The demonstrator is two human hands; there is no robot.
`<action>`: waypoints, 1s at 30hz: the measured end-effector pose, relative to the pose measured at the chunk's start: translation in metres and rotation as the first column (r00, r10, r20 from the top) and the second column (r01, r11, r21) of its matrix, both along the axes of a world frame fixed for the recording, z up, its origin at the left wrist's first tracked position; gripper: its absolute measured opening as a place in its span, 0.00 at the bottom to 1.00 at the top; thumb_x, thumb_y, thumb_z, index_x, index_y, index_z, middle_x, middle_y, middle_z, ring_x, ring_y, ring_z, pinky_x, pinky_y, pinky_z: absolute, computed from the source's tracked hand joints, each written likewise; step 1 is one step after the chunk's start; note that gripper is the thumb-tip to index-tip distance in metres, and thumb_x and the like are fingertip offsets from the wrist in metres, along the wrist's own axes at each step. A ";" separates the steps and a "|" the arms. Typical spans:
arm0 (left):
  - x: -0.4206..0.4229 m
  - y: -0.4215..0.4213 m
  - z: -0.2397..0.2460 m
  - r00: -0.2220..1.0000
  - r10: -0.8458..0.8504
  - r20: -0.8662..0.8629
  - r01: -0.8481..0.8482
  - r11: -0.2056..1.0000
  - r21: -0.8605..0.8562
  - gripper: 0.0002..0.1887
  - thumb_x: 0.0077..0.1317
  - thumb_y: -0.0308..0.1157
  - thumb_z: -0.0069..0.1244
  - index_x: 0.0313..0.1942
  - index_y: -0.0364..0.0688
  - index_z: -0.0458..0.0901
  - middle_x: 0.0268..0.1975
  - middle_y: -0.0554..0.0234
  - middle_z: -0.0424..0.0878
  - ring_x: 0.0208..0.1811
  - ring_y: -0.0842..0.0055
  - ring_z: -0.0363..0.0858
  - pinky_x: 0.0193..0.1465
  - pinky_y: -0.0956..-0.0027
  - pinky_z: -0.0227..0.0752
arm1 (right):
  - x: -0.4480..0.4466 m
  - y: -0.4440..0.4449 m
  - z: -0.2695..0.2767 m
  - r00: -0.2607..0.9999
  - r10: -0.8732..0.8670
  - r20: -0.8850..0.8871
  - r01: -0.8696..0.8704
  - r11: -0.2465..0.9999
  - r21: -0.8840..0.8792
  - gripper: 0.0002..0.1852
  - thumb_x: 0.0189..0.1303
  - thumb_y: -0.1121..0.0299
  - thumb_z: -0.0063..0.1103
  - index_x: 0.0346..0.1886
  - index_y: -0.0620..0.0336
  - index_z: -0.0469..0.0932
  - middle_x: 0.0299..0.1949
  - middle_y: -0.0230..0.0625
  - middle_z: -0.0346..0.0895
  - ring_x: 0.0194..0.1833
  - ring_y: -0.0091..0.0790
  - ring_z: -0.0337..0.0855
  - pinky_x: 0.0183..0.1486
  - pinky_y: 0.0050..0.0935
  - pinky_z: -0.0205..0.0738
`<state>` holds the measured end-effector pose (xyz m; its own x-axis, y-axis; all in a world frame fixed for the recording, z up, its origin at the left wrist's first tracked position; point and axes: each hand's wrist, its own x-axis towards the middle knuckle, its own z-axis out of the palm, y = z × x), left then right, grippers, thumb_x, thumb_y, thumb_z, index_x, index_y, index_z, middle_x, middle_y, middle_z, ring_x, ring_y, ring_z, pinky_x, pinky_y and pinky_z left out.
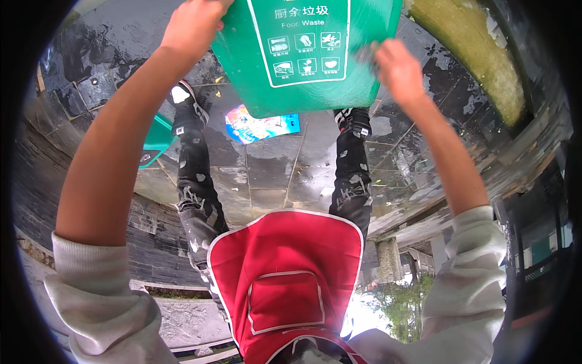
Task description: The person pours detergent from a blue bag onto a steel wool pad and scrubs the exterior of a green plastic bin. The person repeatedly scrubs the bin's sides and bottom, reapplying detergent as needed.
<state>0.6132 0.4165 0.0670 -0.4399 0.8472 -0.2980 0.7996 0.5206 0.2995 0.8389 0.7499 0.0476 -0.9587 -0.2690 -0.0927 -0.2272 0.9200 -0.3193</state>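
A green plastic waste bin [311,52] is tilted before me, its side facing up. That side bears white writing, a white frame and several pictograms, with wet, streaky smears over the plastic. My left hand [195,27] grips the bin's left edge near the top of the view; some fingers are cut off or hidden. Against the bin's right side, my right hand [400,70] holds a grey scouring pad [363,54], blurred by motion, possibly steel wool. Partly under the bin's near edge lies a colourful plastic pouch [263,127] on the ground.
Wet dark paving slabs [270,177] surround my shoes. Beside my left leg rests another green plastic piece [157,139], partly hidden by my arm. A mossy curved stone edge [477,63] runs along the upper right. My red apron [286,255] hangs in front of me.
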 end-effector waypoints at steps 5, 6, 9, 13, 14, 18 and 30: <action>-0.006 -0.006 0.000 0.999 0.026 -0.031 -0.026 1.000 0.002 0.44 0.48 0.17 0.61 0.71 0.34 0.68 0.76 0.42 0.66 0.78 0.50 0.63 0.72 0.57 0.74 | -0.070 0.024 -0.006 0.881 -0.465 -0.091 0.426 0.862 -0.275 0.09 0.63 0.69 0.65 0.40 0.64 0.76 0.38 0.46 0.75 0.39 0.50 0.76 0.40 0.46 0.75; -0.008 -0.008 0.001 0.999 0.020 -0.036 -0.021 0.999 -0.029 0.44 0.47 0.18 0.62 0.70 0.34 0.69 0.76 0.42 0.66 0.78 0.50 0.63 0.72 0.58 0.74 | -0.052 0.012 -0.011 0.869 -0.481 -0.116 0.440 0.858 -0.263 0.10 0.62 0.69 0.69 0.41 0.64 0.81 0.39 0.47 0.76 0.41 0.49 0.79 0.41 0.43 0.77; -0.016 -0.009 0.006 0.999 0.009 -0.047 -0.011 1.000 -0.030 0.44 0.48 0.18 0.62 0.70 0.33 0.69 0.76 0.42 0.66 0.78 0.51 0.64 0.72 0.58 0.74 | 0.032 -0.046 -0.020 0.800 -0.581 0.152 0.596 0.798 -0.085 0.15 0.63 0.71 0.69 0.52 0.66 0.84 0.47 0.54 0.75 0.54 0.54 0.78 0.52 0.46 0.75; -0.017 -0.010 0.009 0.999 0.016 -0.039 -0.017 1.000 -0.021 0.43 0.48 0.17 0.61 0.70 0.33 0.70 0.76 0.43 0.67 0.77 0.52 0.65 0.70 0.58 0.75 | 0.075 -0.102 -0.023 0.666 -0.743 -0.059 0.746 0.664 0.059 0.27 0.63 0.72 0.65 0.65 0.71 0.73 0.58 0.63 0.67 0.65 0.70 0.65 0.65 0.60 0.62; -0.016 -0.011 0.008 0.999 0.023 -0.036 -0.024 1.000 -0.017 0.43 0.49 0.17 0.61 0.70 0.33 0.70 0.76 0.43 0.67 0.77 0.52 0.66 0.70 0.58 0.76 | 0.067 -0.108 -0.024 0.651 -0.740 -0.170 0.754 0.656 0.027 0.28 0.63 0.73 0.65 0.65 0.72 0.72 0.59 0.64 0.67 0.65 0.71 0.64 0.66 0.62 0.59; -0.013 -0.013 0.001 0.997 0.032 -0.068 -0.032 0.999 0.004 0.42 0.49 0.18 0.61 0.70 0.33 0.71 0.75 0.44 0.69 0.76 0.53 0.68 0.69 0.59 0.77 | -0.026 -0.100 -0.036 0.690 -0.658 -0.299 0.681 0.731 -0.038 0.35 0.67 0.68 0.62 0.72 0.74 0.59 0.71 0.68 0.58 0.67 0.67 0.64 0.69 0.62 0.58; -0.011 -0.008 -0.005 0.974 -0.120 -0.190 0.110 0.992 -0.060 0.43 0.49 0.21 0.63 0.70 0.30 0.70 0.76 0.43 0.68 0.77 0.55 0.67 0.72 0.61 0.75 | -0.105 -0.075 -0.010 0.887 -0.392 -0.243 0.365 0.919 -0.151 0.30 0.61 0.65 0.71 0.62 0.70 0.71 0.53 0.57 0.73 0.53 0.60 0.76 0.55 0.52 0.73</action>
<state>0.6017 0.4087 0.0616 -0.3937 0.8819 -0.2593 0.8952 0.4319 0.1098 0.7342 0.6753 0.0372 -0.9749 0.1245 0.1844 0.0437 0.9197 -0.3901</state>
